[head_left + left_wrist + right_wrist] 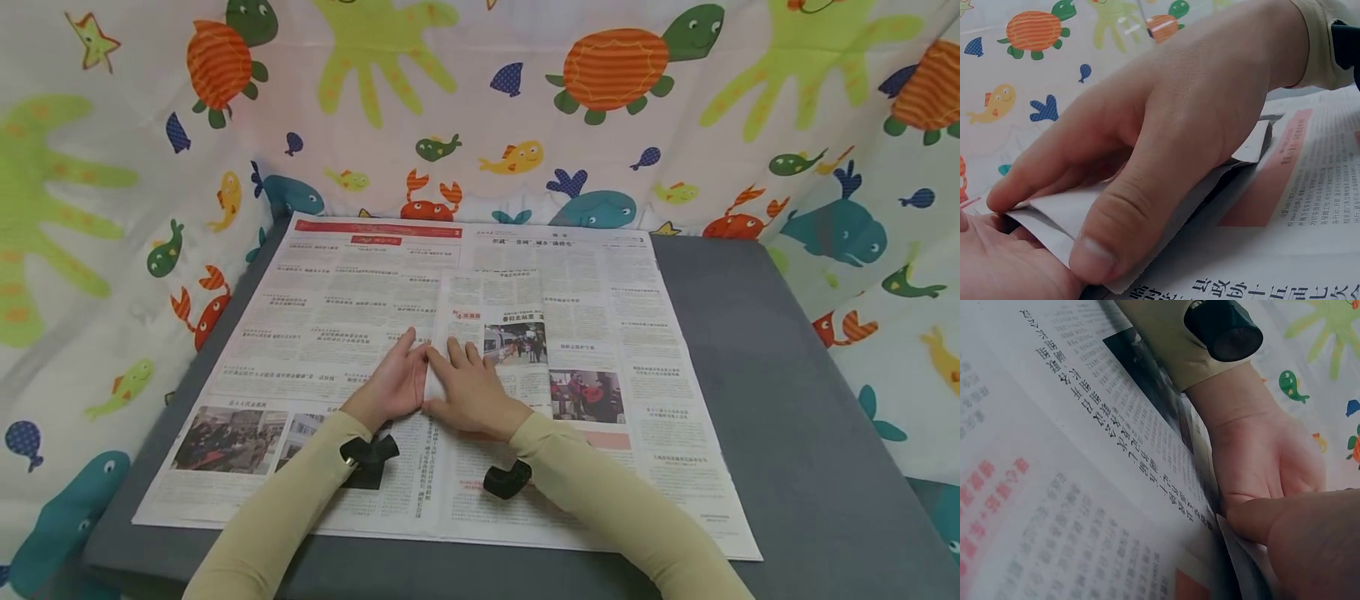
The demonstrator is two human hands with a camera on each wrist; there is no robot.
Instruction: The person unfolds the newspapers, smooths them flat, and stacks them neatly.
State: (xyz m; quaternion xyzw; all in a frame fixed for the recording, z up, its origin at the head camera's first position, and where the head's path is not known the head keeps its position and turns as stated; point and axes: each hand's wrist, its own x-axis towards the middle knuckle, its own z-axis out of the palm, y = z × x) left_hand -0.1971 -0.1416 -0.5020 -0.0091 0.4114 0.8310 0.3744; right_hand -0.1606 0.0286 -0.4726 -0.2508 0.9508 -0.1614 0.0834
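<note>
A small folded newspaper piece (517, 300) lies on a large spread newspaper (292, 333), right of its centre fold. My right hand (474, 387) rests on the folded piece with its fingers spread forward. In the left wrist view, the right thumb (1100, 250) presses on the paper near its edge, which lifts off the sheet below. My left hand (393, 375) stands on its side along the piece's left edge, palm turned toward the right hand. The right wrist view shows the left palm (1260, 456) behind the right thumb; the left fingertips are hidden there.
The spread newspaper covers much of a grey table (810, 400), whose surface shows along the right side and front. A white curtain (480, 92) printed with sea animals hangs behind and at both sides. Small black devices (507, 481) sit on both wrists.
</note>
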